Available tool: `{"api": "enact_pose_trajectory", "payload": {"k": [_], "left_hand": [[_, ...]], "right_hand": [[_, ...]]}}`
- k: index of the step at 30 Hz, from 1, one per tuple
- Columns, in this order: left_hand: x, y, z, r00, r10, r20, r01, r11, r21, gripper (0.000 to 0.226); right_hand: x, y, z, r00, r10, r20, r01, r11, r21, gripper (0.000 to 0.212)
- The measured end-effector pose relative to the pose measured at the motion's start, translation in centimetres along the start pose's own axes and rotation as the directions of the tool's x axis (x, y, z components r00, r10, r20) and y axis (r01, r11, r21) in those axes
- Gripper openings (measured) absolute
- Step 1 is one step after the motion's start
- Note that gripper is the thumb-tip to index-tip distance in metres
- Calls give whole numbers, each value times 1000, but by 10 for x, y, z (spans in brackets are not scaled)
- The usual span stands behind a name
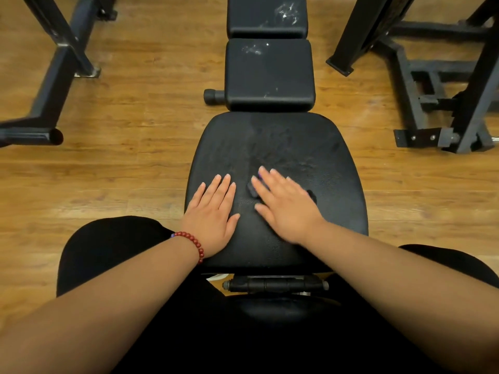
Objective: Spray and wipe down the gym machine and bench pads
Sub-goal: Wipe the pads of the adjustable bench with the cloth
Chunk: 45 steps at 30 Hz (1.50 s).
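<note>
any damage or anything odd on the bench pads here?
Yes. The far pad has white, cracked-looking scuffs near its right edge, and the middle pad has smaller white flecks near its top and bottom edges. Whether that is wear or residue, I cannot tell. The seat pad shows only a streaky sheen.

Steel frames (62, 63) flank open pads (270, 74)

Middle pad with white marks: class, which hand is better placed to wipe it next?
Probably right. The right hand presses the dark cloth on the seat pad, just below the middle pad; the left hand lies flat, holding nothing.
</note>
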State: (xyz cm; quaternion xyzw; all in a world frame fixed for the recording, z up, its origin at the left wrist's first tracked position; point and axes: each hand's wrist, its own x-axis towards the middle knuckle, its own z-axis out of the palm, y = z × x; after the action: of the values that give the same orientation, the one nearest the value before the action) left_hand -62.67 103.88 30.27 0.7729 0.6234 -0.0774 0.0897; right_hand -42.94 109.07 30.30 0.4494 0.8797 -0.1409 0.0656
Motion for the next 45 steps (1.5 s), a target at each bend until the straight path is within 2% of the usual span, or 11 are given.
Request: {"api": "enact_pose_trajectory", "payload": {"k": [3, 11, 13, 17, 21, 23, 30, 37, 39, 43, 45], "left_hand": [[-1, -1, 1, 1000, 5, 8, -5, 1000, 26, 81], [0, -2, 1, 1000, 15, 9, -16, 997, 76, 72], [-1, -1, -1, 1000, 11, 9, -12, 997, 74, 73], [-5, -2, 2, 999, 33, 0, -33, 996, 86, 69], [-18, -4, 7, 999, 51, 4, -51, 996, 74, 72], [-22, -4, 8, 998, 61, 21, -62, 995, 76, 71], [-22, -3, 8, 999, 49, 21, -51, 995, 83, 68], [-24, -22, 8, 983, 182, 5, -181, 980, -84, 77], [-27, -27, 5, 979, 204, -11, -204, 978, -51, 75], [-33, -28, 6, 988, 150, 25, -149, 989, -13, 69], [-34, -27, 7, 988, 153, 4, -153, 988, -14, 70]], "right_hand": [[16, -6, -5, 985, 168, 35, -170, 984, 61, 62], [-42, -11, 20, 987, -158, 35, 160, 986, -55, 62], [-22, -6, 12, 994, -83, -74, 78, 995, -65, 60], [3, -7, 2, 994, 113, -8, -113, 994, 0, 62], [-50, -21, 28, 966, -259, -15, 256, 960, -114, 62], [-60, -16, 39, 947, -320, 20, 320, 938, -138, 59], [-13, -19, 20, 992, 27, -123, -35, 998, -57, 60], [-64, -9, 42, 888, -459, -30, 448, 879, -163, 52], [-50, -4, 37, 907, -415, -66, 398, 899, -183, 53], [-25, -7, 22, 985, -80, -150, 67, 994, -89, 55], [-35, -12, 31, 975, -172, -140, 150, 976, -159, 56]]}}
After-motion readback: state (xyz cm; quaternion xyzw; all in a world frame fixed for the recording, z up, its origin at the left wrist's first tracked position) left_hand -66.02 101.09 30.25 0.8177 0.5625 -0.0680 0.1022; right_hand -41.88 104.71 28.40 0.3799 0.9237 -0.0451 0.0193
